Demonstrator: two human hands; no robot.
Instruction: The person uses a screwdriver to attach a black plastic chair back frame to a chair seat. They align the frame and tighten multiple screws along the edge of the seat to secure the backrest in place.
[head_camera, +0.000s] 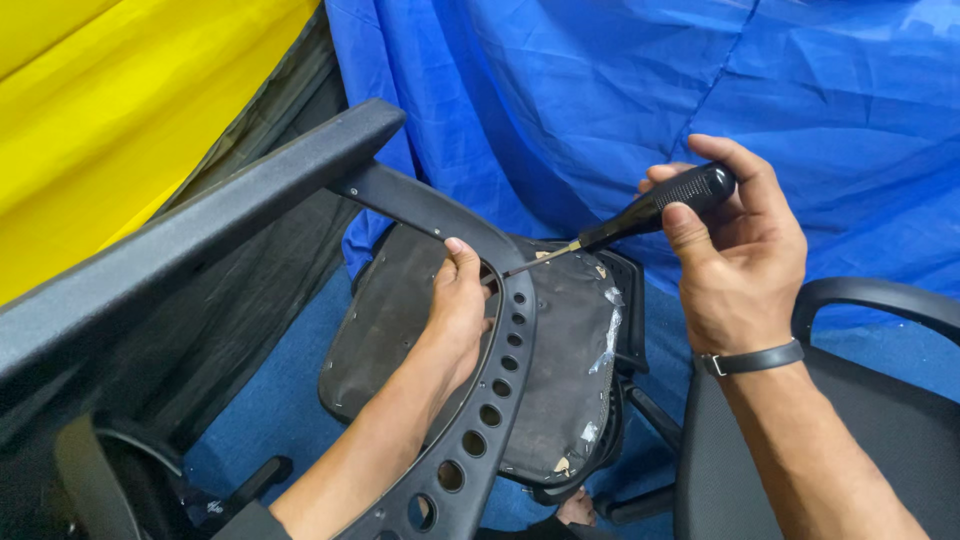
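Screwdriver tip hidden behind armrest (left hand steadying).

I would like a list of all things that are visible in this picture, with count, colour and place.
screwdriver: one, black handle, metal shaft, in the right hand, tip at the curved armrest
curved armrest: one, dark grey, row of holes, centre
seat underside: one, black, behind the armrest
second chair: one, black, right edge
blue cloth: one, background
yellow cloth: one, upper left
wristband: one, black, right wrist
left hand: grips the armrest
right hand: holds the screwdriver
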